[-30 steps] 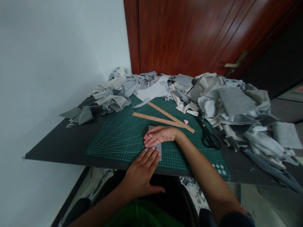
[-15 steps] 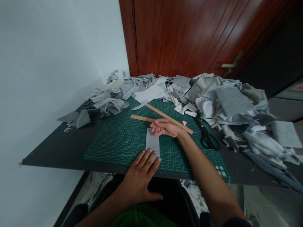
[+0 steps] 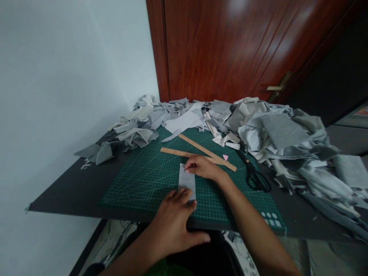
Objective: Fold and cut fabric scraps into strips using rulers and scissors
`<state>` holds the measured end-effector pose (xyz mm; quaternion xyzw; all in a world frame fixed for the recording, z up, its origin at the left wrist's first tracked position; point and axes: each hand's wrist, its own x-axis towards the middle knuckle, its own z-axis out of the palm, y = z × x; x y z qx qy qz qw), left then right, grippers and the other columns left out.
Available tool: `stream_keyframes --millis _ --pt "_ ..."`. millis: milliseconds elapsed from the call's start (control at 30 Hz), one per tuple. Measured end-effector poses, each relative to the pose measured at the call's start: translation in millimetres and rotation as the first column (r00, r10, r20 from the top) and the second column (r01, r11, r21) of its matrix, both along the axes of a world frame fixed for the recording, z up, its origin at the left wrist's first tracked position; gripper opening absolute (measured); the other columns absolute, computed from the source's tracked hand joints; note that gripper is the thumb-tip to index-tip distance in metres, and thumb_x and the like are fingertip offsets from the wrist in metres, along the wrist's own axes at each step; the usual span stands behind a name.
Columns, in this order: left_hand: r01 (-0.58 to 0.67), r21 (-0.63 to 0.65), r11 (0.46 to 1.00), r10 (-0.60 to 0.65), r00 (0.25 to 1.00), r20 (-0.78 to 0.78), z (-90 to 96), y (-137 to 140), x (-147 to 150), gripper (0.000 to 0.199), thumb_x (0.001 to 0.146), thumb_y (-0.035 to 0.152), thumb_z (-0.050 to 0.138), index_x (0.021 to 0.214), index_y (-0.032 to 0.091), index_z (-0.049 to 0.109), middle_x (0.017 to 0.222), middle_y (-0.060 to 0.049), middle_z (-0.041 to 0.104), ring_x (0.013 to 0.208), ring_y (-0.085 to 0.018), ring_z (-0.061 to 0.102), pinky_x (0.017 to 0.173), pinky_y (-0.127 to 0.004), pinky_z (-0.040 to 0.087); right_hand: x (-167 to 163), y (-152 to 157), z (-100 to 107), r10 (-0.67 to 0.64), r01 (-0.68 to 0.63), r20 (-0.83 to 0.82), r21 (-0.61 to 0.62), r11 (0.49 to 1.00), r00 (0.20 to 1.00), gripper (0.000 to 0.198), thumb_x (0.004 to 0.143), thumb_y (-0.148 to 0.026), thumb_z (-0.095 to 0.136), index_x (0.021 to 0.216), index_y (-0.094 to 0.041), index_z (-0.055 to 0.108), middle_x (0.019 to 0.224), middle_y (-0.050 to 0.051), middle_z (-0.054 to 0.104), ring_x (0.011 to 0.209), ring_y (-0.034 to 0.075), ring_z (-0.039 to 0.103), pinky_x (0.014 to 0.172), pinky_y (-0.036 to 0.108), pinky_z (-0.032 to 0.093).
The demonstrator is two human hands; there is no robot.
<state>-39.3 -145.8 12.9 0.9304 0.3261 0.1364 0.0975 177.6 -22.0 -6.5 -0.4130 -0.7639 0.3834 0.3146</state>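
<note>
A small rectangular piece of grey fabric [image 3: 186, 179] lies lengthwise on the green cutting mat [image 3: 138, 180]. My left hand [image 3: 175, 222] rests on its near end, fingers bent and apart, thumb stretched out past the table edge. At the far end, my right hand [image 3: 202, 167] has its fingers curled in a pinch at the fabric's upper right part; the fingertips are partly hidden. Just beyond that hand two wooden rulers cross: one ruler [image 3: 175, 152] lies nearly level, the other ruler [image 3: 198, 146] slants down to the right.
Black-handled scissors [image 3: 254, 176] lie at the mat's right side, near a pink chalk piece [image 3: 225, 157]. Heaped fabric scraps [image 3: 284, 130] cover the right and back of the dark table [image 3: 71, 195]. More scraps [image 3: 135, 134] lie at the left. A wall and wooden door [image 3: 218, 50] stand behind.
My right hand has turned palm-down and its fingers have come together on the fabric's far end. My left fingers have bent more. The view has tilted slightly up.
</note>
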Motion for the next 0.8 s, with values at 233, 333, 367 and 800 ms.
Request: stream_keyframes --millis 233,333,367,800 --pt "-0.288 0.044 0.957 0.274 0.941 0.199 -8.3 37 26 0.028 0.102 0.046 0.057 0.099 0.022 0.071 0.102 -0.007 0.072 0.096 -0.027 0.068 0.088 -0.046 0.057 -1 -5 5 0.022 -0.041 0.162 0.113 0.993 0.987 0.015 0.086 -0.008 0.069 0.089 -0.02 0.077 0.086 0.002 0.072 0.082 0.018 0.065 0.077 0.029 0.048" --pt "-0.262 0.12 0.958 0.231 0.947 0.224 -26.4 51 27 0.028 0.101 0.032 0.055 0.125 0.02 0.063 0.134 -0.012 0.063 0.128 -0.031 0.058 0.105 -0.05 0.052 -2 -4 1 0.007 -0.037 0.193 0.155 0.987 0.981 0.016 0.087 -0.007 0.066 0.089 -0.019 0.076 0.085 0.002 0.073 0.082 0.018 0.066 0.077 0.028 0.048" --pt "-0.239 0.13 0.962 0.208 0.954 0.214 -32.2 53 27 0.039 0.099 0.033 0.057 0.135 0.017 0.057 0.146 -0.015 0.055 0.139 -0.033 0.05 0.111 -0.052 0.048 -3 -3 0 0.0 -0.032 0.194 0.161 0.986 0.981 0.017 0.086 -0.006 0.065 0.087 -0.019 0.076 0.084 0.002 0.073 0.082 0.018 0.066 0.077 0.028 0.048" --pt "-0.133 0.205 0.97 0.136 0.991 0.004 -45.3 47 24 0.074 0.1 0.049 0.05 0.157 0.006 0.032 0.164 -0.024 0.034 0.156 -0.038 0.025 0.123 -0.057 0.03 33 6 14 -0.617 0.526 0.311 0.331 0.783 0.723 0.028 0.102 -0.023 0.049 0.116 -0.011 0.071 0.115 0.018 0.07 0.109 0.029 0.063 0.098 0.041 0.045"
